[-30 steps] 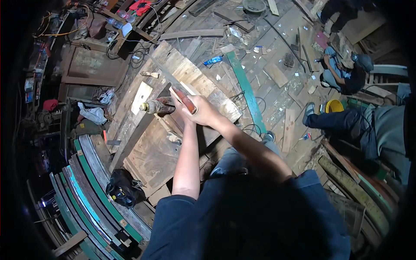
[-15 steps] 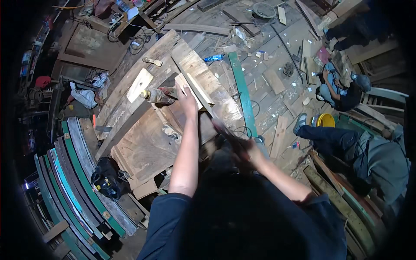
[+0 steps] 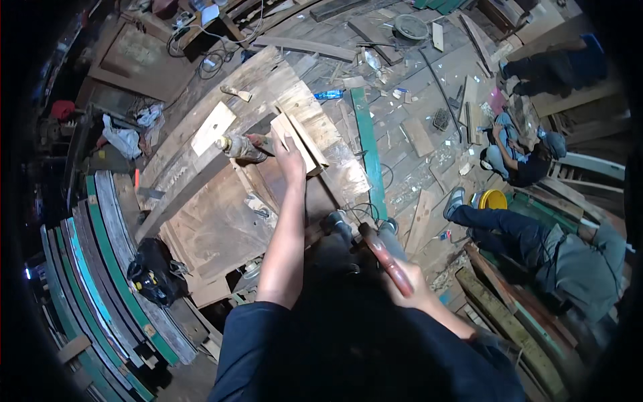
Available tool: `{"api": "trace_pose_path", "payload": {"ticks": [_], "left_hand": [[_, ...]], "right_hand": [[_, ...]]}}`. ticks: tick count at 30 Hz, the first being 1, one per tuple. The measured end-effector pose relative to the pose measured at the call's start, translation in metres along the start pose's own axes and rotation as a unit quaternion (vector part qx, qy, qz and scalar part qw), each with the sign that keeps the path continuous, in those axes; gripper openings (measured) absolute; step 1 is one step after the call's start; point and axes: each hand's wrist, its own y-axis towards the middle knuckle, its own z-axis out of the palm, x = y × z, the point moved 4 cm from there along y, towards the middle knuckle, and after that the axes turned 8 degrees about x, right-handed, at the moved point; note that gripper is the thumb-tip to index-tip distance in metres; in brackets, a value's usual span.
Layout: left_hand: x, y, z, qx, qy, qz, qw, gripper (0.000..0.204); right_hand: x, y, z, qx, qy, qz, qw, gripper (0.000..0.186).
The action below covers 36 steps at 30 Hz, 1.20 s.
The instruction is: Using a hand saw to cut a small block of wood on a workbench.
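My left hand (image 3: 291,163) grips a short pale wooden piece (image 3: 299,139), its fingers lying over the near end. That piece lies against a narrow wooden strip (image 3: 305,137) on the broad wooden workbench (image 3: 325,124). Close to my body, apart from the wood, my right hand (image 3: 412,287) is closed round a tool with a reddish-brown wooden handle (image 3: 388,263). The tool's far end is dark, and its exact kind does not show clearly. A clear bottle (image 3: 242,149) lies left of my left hand. Beyond it are a flat pale board (image 3: 214,128) and a small brush-like tool (image 3: 236,94).
Long painted planks (image 3: 110,231) are stacked at left, near a black bag (image 3: 157,273). A green board (image 3: 368,147) and a blue bottle (image 3: 328,94) lie to the right. Two people, one in a grey top (image 3: 579,268), are at right near a yellow bucket (image 3: 492,199).
My right hand and its tool have drawn back toward my body, away from the wood. My left hand stays on the pale piece. The view has shifted slightly.
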Motion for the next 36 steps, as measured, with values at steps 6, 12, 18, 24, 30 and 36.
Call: {"api": "trace_pose_path", "payload": {"ticks": [6,12,18,24,30,36], "left_hand": [[0.006,0.000,-0.019,0.009,0.020,0.002,1.000,0.050],[0.025,0.009,-0.002,0.043,-0.032,-0.004,0.999,0.053],[0.014,-0.004,-0.010,-0.025,0.011,-0.010,1.000,0.050],[0.006,0.000,-0.007,0.002,0.019,0.008,1.000,0.050],[0.002,-0.001,0.001,0.007,0.027,-0.015,0.999,0.047],[0.034,0.004,-0.013,-0.011,0.031,0.027,0.999,0.045]], "right_hand": [[-0.029,0.091,0.029,0.044,-0.037,-0.124,0.991,0.009],[-0.030,0.240,0.051,-0.033,0.033,-0.133,0.990,0.015],[-0.043,0.103,0.047,-0.010,0.007,-0.046,0.999,0.012],[0.006,0.006,0.007,0.016,-0.036,0.011,0.999,0.029],[-0.037,0.200,0.036,-0.022,-0.001,-0.148,0.989,0.011],[-0.028,0.211,0.063,-0.017,0.022,-0.093,0.995,0.013]]}}
